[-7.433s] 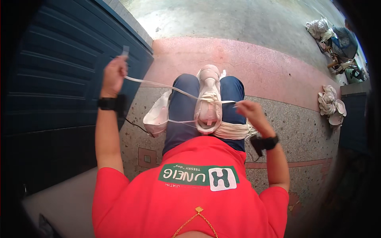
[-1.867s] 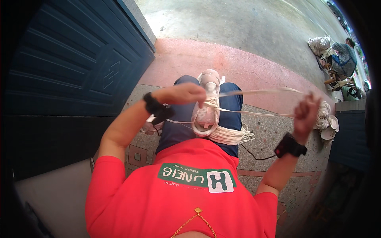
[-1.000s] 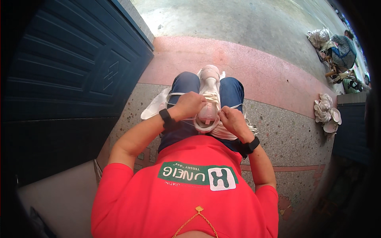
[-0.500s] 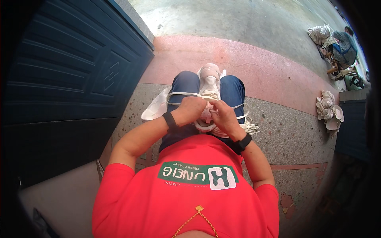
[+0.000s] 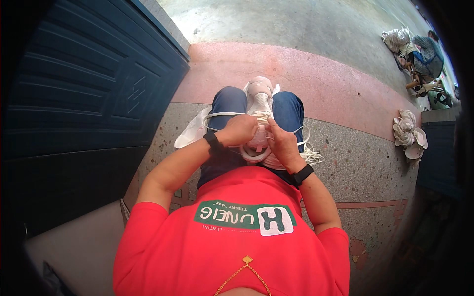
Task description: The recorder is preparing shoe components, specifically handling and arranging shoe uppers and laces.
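Observation:
A pale pink and white sneaker [image 5: 258,102] is held between my knees, its toe pointing away from me and its padded collar nearest my body. Cream shoelace [image 5: 262,117] crosses its front in several rows, with loose ends looping out to both sides. My left hand [image 5: 240,129] is closed at the left eyelet edge of the sneaker; its fingertips are partly hidden. On the other edge my right hand [image 5: 283,141] pinches the lace between thumb and fingers, close to the tongue. The fingertips of the two hands are slightly apart.
A bundle of white laces [image 5: 312,156] hangs beside my right thigh. White material [image 5: 191,132] lies by my left leg. Dark blue panelled doors [image 5: 94,74] stand at left. Several pale shoe parts [image 5: 409,135] are piled at right; beyond, a person [image 5: 427,56] sits near more bundles.
My hands have drawn slightly apart at the sneaker's opening, showing more of the lace rows and tongue between them. The sneaker stays between my knees.

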The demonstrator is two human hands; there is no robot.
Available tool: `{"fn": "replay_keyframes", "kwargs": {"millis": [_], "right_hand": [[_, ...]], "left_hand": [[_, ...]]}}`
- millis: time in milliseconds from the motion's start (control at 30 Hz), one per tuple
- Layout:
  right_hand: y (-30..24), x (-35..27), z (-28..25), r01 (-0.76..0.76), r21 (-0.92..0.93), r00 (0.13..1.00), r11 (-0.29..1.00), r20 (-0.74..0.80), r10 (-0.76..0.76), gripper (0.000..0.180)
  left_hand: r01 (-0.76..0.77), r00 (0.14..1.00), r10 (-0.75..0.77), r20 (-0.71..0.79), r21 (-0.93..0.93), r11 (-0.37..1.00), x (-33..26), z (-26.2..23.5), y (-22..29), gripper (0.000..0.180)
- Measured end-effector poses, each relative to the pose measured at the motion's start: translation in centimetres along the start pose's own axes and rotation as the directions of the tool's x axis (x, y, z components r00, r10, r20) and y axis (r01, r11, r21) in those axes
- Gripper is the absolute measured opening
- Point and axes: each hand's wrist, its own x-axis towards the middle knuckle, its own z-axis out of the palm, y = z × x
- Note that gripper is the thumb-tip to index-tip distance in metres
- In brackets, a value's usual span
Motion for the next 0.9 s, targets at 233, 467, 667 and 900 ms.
{"fn": "replay_keyframes", "kwargs": {"millis": [233,467,667,900], "right_hand": [[0.5,0.1,0.4,0.028,-0.074,1.000,0.997,-0.005,-0.028,0.060],[0.4,-0.1,0.1,0.044,-0.118,0.999,0.992,-0.007,-0.045,0.059],[-0.1,-0.1,0.3,0.043,-0.142,0.999,0.989,-0.004,-0.045,0.050],[-0.4,0.4,0.4,-0.014,0.058,0.998,0.998,-0.064,0.017,0.043]], "left_hand": [[0.009,0.999,-0.008,-0.049,0.010,1.000,-0.2,0.5,0.8,0.022],[0.011,0.994,-0.018,-0.108,-0.064,0.998,-0.8,0.3,2.4,0.018],[0.044,0.947,-0.140,-0.288,-0.318,0.947,0.4,2.4,1.4,0.025],[0.196,0.942,-0.335,-0.002,-0.806,0.559,0.4,1.9,1.2,0.029]]}}
